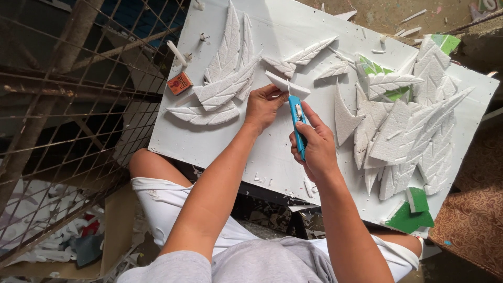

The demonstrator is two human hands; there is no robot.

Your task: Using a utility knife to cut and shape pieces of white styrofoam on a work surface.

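The left hand (264, 105) pinches a small white foam leaf piece (285, 85) against a flat white board (220, 141) resting across the person's lap. The right hand (314, 147) is clenched around a blue plastic utility knife (297, 123), its blade meeting the foam. Carved, ridged white foam leaves (225, 78) lie to the left; a heap of jagged foam offcuts (408, 136) lies to the right, near green foam scraps (411, 215).

Head camera, looking straight down, close in.
It faces the white board (251, 141) resting over the person's lap; one view only.
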